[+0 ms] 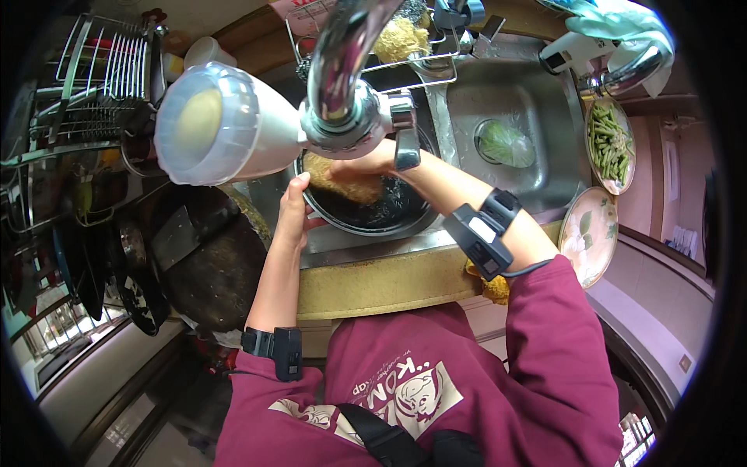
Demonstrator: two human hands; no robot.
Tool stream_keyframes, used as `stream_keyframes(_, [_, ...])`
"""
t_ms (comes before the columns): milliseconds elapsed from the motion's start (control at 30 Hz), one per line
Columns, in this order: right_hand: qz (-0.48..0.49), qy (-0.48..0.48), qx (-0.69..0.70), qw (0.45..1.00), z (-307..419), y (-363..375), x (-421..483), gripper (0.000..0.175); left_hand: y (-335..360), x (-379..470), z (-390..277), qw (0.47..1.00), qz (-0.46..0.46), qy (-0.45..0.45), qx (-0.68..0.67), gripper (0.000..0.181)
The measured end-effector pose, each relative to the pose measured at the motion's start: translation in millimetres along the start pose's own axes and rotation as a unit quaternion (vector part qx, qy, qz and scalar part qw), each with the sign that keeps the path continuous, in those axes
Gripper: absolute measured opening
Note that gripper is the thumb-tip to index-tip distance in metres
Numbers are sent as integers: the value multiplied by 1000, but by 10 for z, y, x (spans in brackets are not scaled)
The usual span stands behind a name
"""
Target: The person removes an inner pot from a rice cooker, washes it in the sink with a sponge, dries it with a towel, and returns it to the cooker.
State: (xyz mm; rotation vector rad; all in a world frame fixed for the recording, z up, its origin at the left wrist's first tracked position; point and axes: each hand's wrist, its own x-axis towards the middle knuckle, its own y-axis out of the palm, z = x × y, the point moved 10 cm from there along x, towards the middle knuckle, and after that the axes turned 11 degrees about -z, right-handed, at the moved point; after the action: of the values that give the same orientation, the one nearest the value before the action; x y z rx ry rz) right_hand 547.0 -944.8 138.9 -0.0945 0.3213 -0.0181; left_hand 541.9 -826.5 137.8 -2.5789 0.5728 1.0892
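Observation:
A dark round pan [402, 217] rests in the left basin of a steel sink, with some water in it. My left hand [293, 210] grips the pan's rim on its left side, thumb on top. Inside the pan, my right hand [376, 160] presses a tan fibrous scrubber [341, 184], possibly loofah, against the surface. The scrubber and the fingers on it are blurred. Part of my right hand is hidden behind the chrome faucet [344, 76].
A white faucet filter [262, 131] hangs close above the pan. Green leaves in plastic [506, 144] lie at the right basin's drain [480, 129]. Cut green beans [610, 143] and a floral plate [589, 239] stand at right. A cleaver [180, 239] rests on a round chopping block [216, 286] at left.

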Motion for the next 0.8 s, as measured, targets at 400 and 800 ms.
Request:
stream_keyframes(400, [-60,-101,-227,967,491,-282,-172,55,-32,-192,155,989,87,-75,-91,53])
stream_keyframes(800, [-87,73,-437,892,-640,-40,-54,22,-129,-233,-14,996,-53,64,-26,78])
